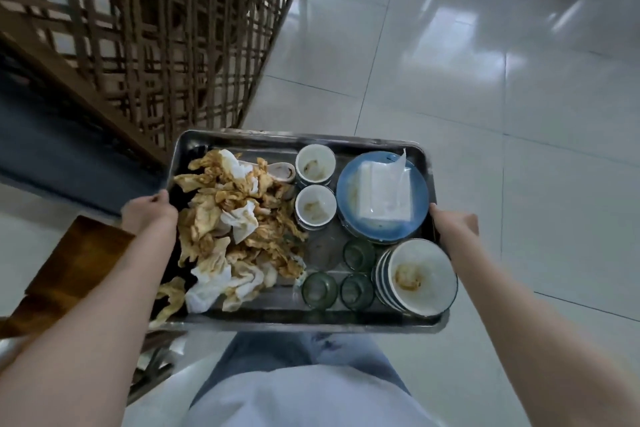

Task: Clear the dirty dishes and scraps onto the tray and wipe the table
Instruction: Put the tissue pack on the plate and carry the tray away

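The tray (263,139), a steel one, was held in the air over the tiled floor (519,97), gripped at its two short edges. The left hand (149,210) curled round the left rim, its thumb on top of the edge, and the right hand (453,222) clasped the right rim the same way, its fingers folded under and out of sight. Just inside the left fingers lay a heap of soiled napkins and scraps (235,229), white tissue stained brown and orange, filling the left half of the tray. Just inside the right fingers sat a blue plate (349,194) bearing a clear plastic tissue packet (384,194), and nearer the person from that hand stood a stack of white bowls (420,277) smeared with sauce. Between the heap and the plate stood two small white cups (315,184), one behind the other, and toward the near rim three green glasses (356,291) clustered beside the bowls. Beyond the left hand rose a wooden lattice screen (156,38), and a brown wooden piece of furniture (69,263) showed under the left forearm.
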`<state>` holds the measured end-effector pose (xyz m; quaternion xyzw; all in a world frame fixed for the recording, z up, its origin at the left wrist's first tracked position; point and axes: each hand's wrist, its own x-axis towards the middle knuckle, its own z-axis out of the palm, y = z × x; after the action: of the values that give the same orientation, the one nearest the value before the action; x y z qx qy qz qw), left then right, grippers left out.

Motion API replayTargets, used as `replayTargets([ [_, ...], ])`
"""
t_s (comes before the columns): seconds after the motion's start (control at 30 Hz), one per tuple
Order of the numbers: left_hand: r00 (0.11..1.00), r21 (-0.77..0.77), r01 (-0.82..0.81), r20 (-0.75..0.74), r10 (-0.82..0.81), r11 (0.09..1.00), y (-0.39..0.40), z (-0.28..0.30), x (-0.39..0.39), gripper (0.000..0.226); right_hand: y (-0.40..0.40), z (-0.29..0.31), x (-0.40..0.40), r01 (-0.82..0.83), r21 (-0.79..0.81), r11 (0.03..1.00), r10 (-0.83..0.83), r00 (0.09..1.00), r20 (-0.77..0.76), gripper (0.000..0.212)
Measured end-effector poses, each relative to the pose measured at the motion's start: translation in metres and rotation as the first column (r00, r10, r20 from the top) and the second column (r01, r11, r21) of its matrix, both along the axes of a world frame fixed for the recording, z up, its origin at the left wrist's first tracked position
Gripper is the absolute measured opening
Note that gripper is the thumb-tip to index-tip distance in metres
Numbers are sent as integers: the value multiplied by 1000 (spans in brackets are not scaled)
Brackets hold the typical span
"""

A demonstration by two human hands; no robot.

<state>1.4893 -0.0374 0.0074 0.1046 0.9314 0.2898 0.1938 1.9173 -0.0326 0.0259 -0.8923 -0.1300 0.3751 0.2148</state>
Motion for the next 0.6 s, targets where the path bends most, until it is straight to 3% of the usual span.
replayTargets([
  [0.3, 999, 43, 41, 20, -42, 998, 169, -11, 82, 30, 135, -5, 78, -5, -10, 1000, 5, 998, 70, 57],
  [0.6, 991, 65, 81, 104, -87, 995, 386, -20, 148, 27, 315, -3, 137, 171, 23, 985, -172, 985, 3, 51],
])
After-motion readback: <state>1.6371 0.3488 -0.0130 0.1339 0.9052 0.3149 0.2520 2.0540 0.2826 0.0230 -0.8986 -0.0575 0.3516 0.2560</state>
